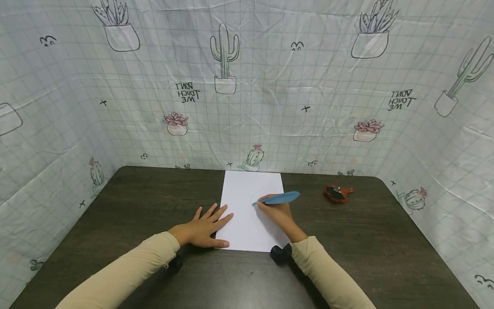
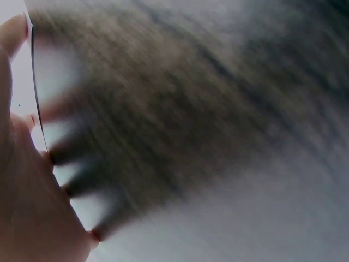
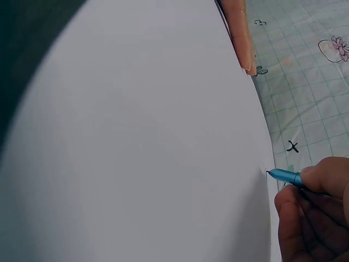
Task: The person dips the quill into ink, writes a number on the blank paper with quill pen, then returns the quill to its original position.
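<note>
A white sheet of paper point(image 1: 243, 227) lies on the dark table in the head view. My right hand point(image 1: 278, 214) pinches a blue feather-shaped pen point(image 1: 283, 198), and in the right wrist view the pen's tip point(image 3: 277, 173) meets the sheet. A faint curved line point(image 1: 251, 198) shows beside the tip in the head view. With fingers spread, my left hand point(image 1: 202, 229) rests across the sheet's left edge. The left wrist view shows that hand point(image 2: 32, 202) close up at the left, beside a blurred dark surface.
The dark wood table point(image 1: 154, 193) runs to a white cactus-print curtain point(image 1: 266, 107) at the back and sides. A small orange-red and black object point(image 1: 336, 194), of unclear kind, lies right of the paper. Dark wrist devices point(image 1: 279, 254) sit by the cuffs.
</note>
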Tool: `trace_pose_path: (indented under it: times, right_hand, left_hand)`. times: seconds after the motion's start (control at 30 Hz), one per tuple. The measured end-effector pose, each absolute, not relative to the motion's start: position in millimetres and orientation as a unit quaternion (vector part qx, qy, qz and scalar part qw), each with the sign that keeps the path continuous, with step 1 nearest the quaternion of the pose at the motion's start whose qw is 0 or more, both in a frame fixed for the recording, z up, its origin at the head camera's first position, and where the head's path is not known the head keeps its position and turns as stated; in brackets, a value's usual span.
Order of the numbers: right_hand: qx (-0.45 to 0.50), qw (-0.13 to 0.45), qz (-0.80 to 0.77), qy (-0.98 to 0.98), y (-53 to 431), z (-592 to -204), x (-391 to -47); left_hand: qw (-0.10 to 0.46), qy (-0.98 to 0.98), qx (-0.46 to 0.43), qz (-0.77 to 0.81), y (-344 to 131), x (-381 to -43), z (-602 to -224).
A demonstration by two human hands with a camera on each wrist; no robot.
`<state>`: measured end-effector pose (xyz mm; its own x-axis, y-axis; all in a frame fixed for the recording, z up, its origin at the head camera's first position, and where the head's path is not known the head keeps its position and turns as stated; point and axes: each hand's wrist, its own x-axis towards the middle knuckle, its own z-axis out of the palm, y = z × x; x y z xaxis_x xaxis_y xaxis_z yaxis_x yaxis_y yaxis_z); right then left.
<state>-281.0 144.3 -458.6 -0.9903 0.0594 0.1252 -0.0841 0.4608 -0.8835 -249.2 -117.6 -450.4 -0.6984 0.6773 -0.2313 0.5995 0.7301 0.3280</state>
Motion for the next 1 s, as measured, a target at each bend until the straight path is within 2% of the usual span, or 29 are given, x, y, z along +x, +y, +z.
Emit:
trace_pose_path:
  times: [0.53,1.0]
  right_hand:
    - [-0.007,0.045,0.524,-0.850,143,-456,-283]
    - [-0.030,0.063,0.569,-0.819,147,-448,-287]
  left_hand:
    - [0.166,0.917,0.347,0.104,-116,-251,-450]
    - [0.169,0.917,0.347,0.104,-118,-250,-452]
